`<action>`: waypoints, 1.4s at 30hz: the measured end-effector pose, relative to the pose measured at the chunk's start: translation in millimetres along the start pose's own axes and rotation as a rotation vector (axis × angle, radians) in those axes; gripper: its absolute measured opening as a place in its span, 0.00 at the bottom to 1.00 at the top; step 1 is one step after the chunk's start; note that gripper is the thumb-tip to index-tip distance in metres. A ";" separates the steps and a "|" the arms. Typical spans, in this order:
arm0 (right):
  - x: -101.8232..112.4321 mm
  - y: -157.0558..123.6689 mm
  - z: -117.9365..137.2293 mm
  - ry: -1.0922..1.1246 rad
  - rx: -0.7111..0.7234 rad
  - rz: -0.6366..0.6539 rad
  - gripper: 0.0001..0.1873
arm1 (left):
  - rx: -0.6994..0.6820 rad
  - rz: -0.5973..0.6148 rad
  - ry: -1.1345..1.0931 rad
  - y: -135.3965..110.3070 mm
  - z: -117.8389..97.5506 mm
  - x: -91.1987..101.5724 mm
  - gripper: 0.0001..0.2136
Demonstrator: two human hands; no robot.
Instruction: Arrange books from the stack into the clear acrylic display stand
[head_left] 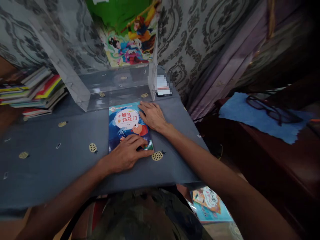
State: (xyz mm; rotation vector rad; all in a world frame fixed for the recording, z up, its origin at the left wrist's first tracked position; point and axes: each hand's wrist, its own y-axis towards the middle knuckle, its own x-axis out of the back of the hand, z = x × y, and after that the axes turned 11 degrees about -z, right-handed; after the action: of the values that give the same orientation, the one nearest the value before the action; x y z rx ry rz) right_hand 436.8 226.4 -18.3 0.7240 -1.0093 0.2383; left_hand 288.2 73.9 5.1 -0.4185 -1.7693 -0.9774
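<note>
Blue picture book [126,123] — flat (cover up) on grey cloth.

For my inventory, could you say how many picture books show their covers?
3: a blue book on the grey tablecloth, a green one inside the clear case, a light-blue one on the floor; the stack may hide others.

Blue picture book [126,121], grey pineapple-print tablecloth [62,156], grey damask curtain [200,40]

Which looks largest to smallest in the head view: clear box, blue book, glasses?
1. clear box
2. blue book
3. glasses
The glasses sit apart on another surface, so their rank is less sure.
</note>
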 end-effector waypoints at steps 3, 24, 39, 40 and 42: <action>-1.2 -0.9 -1.6 -0.003 0.009 -0.009 0.19 | -0.005 -0.009 0.011 0.2 -1.1 0.1 0.18; 16.3 -74.4 13.5 -0.057 0.128 0.068 0.26 | 0.283 -0.288 -0.138 -4.1 14.0 -6.6 0.15; 23.9 -47.4 51.5 -0.034 0.285 0.153 0.20 | 0.729 -0.412 0.174 -53.3 107.4 -0.2 0.13; 20.0 -41.6 58.6 -0.020 0.296 0.164 0.21 | 0.721 -0.424 0.172 -53.0 107.2 -1.4 0.14; 9.4 -28.9 70.9 0.003 0.303 0.185 0.23 | 0.707 -0.444 0.163 -52.6 106.8 -3.8 0.14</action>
State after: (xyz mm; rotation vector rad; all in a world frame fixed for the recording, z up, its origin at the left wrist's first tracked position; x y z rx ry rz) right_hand 407.5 157.4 0.0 0.9036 -1.0496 0.5622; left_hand 188.9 125.5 -35.6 0.5039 -1.9531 -0.5863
